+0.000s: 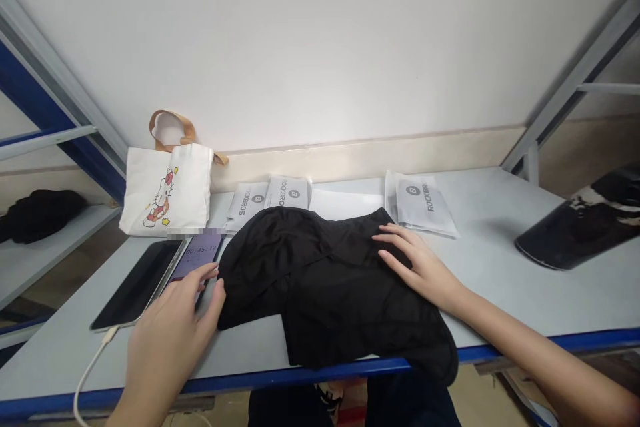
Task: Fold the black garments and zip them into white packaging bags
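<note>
head | I have the left hand (167,340) open, fingertips against the edge of the black garment (330,300); right hand (417,267) spread flat on top | garment lies rumpled, not neatly folded, across the bench (490,267); white ROCKBROS packets (423,203) sit behind it, closed as far as I can tell

Two hands show, the left hand (167,340) and the right hand (415,267), with one black cloth garment (330,287). There are two smartphones, one dark phone (135,283) and one lit phone (197,253), plus one white charging cable (90,373), one Hello Kitty canvas tote bag (167,190), at least three white ROCKBROS packets (420,203), one black bundle (40,215) and one blurred black object (580,220).
</note>
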A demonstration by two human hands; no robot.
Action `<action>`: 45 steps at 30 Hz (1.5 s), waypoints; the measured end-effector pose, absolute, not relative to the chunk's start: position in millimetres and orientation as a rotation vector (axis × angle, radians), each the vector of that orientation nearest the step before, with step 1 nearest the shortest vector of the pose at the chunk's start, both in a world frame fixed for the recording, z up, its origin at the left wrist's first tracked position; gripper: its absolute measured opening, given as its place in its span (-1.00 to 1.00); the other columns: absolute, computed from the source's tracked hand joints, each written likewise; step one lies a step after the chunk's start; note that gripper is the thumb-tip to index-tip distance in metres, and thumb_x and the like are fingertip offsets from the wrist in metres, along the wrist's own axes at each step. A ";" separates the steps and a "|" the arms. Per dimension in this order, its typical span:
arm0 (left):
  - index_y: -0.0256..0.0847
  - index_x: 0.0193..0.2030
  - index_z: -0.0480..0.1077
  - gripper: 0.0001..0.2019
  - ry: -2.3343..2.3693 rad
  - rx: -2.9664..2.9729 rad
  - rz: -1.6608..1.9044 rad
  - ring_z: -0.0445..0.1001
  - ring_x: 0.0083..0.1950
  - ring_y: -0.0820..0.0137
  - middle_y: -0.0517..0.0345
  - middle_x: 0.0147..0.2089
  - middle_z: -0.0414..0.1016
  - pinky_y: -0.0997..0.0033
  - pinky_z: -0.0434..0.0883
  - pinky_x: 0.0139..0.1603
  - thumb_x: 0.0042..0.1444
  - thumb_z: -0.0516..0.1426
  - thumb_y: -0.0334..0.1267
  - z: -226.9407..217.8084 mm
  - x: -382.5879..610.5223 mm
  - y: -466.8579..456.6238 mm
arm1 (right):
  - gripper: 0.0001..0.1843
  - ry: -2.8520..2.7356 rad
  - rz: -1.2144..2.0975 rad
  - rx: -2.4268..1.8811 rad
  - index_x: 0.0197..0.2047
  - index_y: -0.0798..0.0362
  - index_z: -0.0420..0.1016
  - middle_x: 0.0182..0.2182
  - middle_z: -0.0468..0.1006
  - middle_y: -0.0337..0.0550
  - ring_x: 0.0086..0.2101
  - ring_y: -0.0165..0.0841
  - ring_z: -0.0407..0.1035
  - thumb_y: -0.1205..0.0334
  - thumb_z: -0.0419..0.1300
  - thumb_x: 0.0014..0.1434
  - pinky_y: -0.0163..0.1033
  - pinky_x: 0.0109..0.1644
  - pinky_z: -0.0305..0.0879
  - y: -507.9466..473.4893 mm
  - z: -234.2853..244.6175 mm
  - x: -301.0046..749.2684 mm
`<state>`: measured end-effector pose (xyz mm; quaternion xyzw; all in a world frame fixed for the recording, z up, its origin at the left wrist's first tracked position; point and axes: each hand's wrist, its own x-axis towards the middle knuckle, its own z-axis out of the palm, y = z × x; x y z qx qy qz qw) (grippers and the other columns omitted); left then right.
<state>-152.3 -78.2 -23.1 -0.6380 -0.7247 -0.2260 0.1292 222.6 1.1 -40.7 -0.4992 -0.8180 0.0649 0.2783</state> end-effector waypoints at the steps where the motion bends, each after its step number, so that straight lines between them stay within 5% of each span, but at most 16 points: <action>1: -0.01 -0.03 0.30 -0.72 -2.158 -1.797 -0.604 0.44 -0.29 0.26 0.17 -0.30 0.45 0.34 0.26 -0.34 0.15 0.02 -0.06 -19.7 -153.3 -79.4 | -0.65 -2.181 0.170 -1.355 0.06 -0.15 0.33 0.13 0.28 -0.14 0.17 -0.17 0.09 -0.01 -0.03 0.26 0.05 0.22 0.08 1.7 -41.2 222.8; 12: 0.04 0.10 0.25 -0.61 -2.258 -1.979 -0.478 0.45 -0.35 0.34 0.24 -0.34 0.47 0.44 0.19 -0.43 0.12 0.02 -0.05 -20.7 -156.9 -50.9 | -0.77 -2.068 0.126 -1.259 -0.08 -0.09 0.38 -0.06 0.42 -0.13 0.04 -0.21 0.24 0.09 -0.02 0.27 -0.01 0.13 0.13 2.7 -40.5 225.9; 17: -0.10 0.09 0.25 -0.59 -2.228 -2.509 -1.169 0.40 -0.41 0.43 0.31 -0.48 0.35 0.45 0.32 -0.33 0.12 0.03 -0.04 10.6 -144.6 -18.4 | -0.78 -2.086 0.105 -1.259 -0.13 -0.08 0.39 -0.09 0.45 -0.13 0.02 -0.20 0.27 0.11 -0.03 0.28 0.01 0.11 0.12 1.0 -38.3 224.4; 20: -0.06 0.19 0.15 -0.52 -2.024 -2.837 -1.403 0.48 -0.22 0.37 0.23 -0.32 0.49 0.35 0.38 -0.12 0.14 0.05 -0.05 32.4 -105.4 -9.2 | -0.77 -2.090 0.118 -1.268 -0.14 -0.07 0.40 -0.09 0.46 -0.11 0.00 -0.18 0.28 0.10 -0.05 0.28 0.03 0.11 0.11 0.6 -37.5 225.1; 22: -0.01 0.26 0.05 -0.48 -1.833 -3.168 -1.232 0.44 0.01 0.30 0.11 -0.04 0.50 0.24 0.34 0.05 0.18 0.02 -0.04 32.9 -77.6 -10.3 | -0.76 -2.086 0.116 -1.272 -0.15 -0.08 0.40 -0.10 0.46 -0.12 -0.01 -0.18 0.29 0.09 -0.04 0.27 0.05 0.11 0.11 1.6 -37.8 226.7; 28: 0.03 0.30 0.04 -0.48 -1.597 -3.063 -0.633 -0.07 0.38 0.19 0.15 0.36 0.03 -0.04 -0.03 0.33 0.22 -0.06 0.04 -13.6 -60.6 -13.6 | -0.77 -2.016 0.205 -1.284 -0.13 -0.10 0.39 -0.12 0.48 -0.14 -0.01 -0.19 0.29 0.07 -0.03 0.27 0.00 0.10 0.16 4.3 -39.6 228.8; 33: -0.06 0.25 0.14 -0.49 -1.629 -2.841 -0.722 0.12 0.31 0.21 0.09 0.28 0.21 0.05 0.09 0.29 0.21 -0.04 0.04 -24.6 -80.1 -2.9 | -0.73 -2.000 0.180 -1.311 -0.02 -0.09 0.33 -0.08 0.44 -0.13 -0.01 -0.21 0.27 0.06 -0.03 0.27 -0.05 0.09 0.18 4.2 -38.0 230.5; 38: -0.09 0.24 0.12 -0.48 -1.979 -2.242 -1.044 0.37 0.12 0.14 0.04 0.09 0.43 0.08 0.30 0.08 0.17 0.01 0.01 -1.2 -100.3 24.3 | -0.56 -2.076 -0.226 -1.485 0.10 0.00 0.30 -0.01 0.39 0.02 -0.02 -0.03 0.26 0.01 -0.03 0.22 0.10 0.00 0.20 39.8 -30.9 241.2; 45: -0.12 0.20 0.16 -0.48 -2.158 -2.282 -0.971 0.46 -0.06 0.20 0.08 -0.09 0.53 0.20 0.35 -0.07 0.09 0.08 -0.09 -10.9 -99.1 58.0 | -0.73 -2.196 -0.215 -1.519 -0.27 0.00 0.45 -0.17 0.45 0.01 -0.12 -0.03 0.29 0.05 0.03 0.13 0.12 -0.07 0.23 81.9 -28.6 235.3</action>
